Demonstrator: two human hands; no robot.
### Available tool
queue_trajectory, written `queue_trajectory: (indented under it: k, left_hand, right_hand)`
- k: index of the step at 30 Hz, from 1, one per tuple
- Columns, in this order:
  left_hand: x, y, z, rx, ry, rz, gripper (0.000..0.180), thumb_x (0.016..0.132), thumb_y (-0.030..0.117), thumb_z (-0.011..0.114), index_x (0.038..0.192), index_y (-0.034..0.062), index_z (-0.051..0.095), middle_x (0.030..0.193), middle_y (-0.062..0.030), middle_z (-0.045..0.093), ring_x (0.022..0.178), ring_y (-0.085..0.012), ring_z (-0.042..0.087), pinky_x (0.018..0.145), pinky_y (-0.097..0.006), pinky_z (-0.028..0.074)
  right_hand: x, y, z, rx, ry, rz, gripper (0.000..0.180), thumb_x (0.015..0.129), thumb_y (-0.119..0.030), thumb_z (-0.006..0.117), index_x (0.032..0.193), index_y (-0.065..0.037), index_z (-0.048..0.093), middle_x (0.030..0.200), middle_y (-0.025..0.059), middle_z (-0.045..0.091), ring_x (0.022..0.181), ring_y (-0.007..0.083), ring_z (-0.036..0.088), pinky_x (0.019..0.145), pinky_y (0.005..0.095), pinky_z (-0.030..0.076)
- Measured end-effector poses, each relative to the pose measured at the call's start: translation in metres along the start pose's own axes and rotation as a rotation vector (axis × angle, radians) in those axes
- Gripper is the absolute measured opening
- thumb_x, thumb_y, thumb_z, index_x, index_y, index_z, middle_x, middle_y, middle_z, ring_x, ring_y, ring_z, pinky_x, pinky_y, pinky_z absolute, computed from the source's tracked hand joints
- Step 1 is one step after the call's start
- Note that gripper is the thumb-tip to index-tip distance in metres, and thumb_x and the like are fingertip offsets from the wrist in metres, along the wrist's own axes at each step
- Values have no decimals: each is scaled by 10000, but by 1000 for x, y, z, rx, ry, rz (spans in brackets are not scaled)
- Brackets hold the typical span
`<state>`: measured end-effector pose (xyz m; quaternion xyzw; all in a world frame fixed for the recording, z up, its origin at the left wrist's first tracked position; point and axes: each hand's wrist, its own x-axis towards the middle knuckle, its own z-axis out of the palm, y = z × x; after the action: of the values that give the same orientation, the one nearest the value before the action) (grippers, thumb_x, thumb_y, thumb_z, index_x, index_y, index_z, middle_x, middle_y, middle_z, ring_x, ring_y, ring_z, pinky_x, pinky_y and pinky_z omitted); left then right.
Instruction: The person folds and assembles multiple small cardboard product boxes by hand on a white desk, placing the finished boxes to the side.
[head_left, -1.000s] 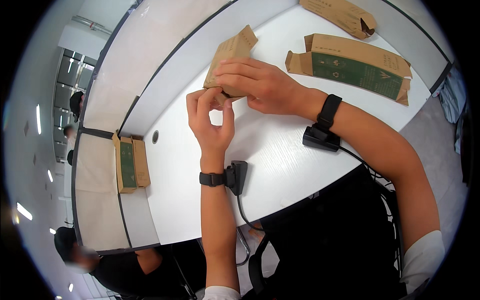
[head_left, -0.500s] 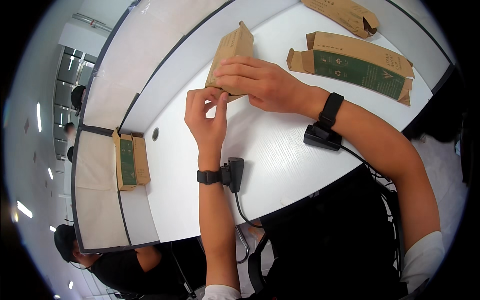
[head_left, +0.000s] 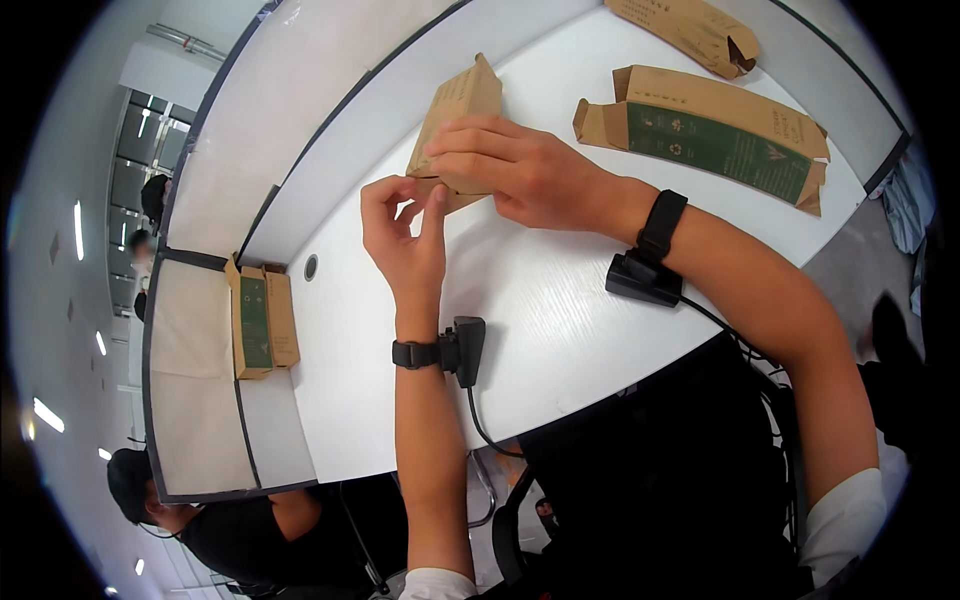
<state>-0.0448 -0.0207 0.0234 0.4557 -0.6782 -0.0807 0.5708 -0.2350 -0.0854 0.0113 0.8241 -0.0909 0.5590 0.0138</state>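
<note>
A brown cardboard box (head_left: 462,105) is held above the far part of the white table, its near end toward me and a flap sticking up at its far end. My right hand (head_left: 535,172) is closed over the box's right side, fingers laid across its top. At the near end, my left hand (head_left: 408,240) is closed with thumb and fingertips on the end flap. The fingers partly hide that flap. Each wrist wears a black strap with a small black device and cable.
On the white table (head_left: 550,320), a brown and green carton (head_left: 720,135) with open end flaps lies at the right, another brown carton (head_left: 690,35) behind it. Two cartons (head_left: 265,320) stand at the left by the partition (head_left: 200,370). A person in black (head_left: 240,535) sits beyond it.
The box and both hands have shifted slightly left and nearer. My left thumb has moved a little along the near end. At the far right, a dark-clad leg has come into view.
</note>
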Motion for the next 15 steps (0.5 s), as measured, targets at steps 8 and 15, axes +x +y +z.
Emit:
queue_trajectory:
  k: [8,15]
  left_hand:
    - [-1,7,0,-152,-7,10,540,852,-55,689,1355,38,517,1175,-61,519,1054,-147,576,884,-324,571]
    - [-10,5,22,244,-39,-89,713,792,52,786,1434,83,476,1346,-120,394,1081,-212,542,859,-342,600]
  right_hand:
    - [0,-4,-2,96,68,222,729,783,130,643,1461,-90,493,1455,127,531,1304,331,573,1003,390,578]
    - [-21,11,4,418,-195,681,661,872,61,635,1502,-26,454,1441,208,546,1336,341,571,1099,388,512]
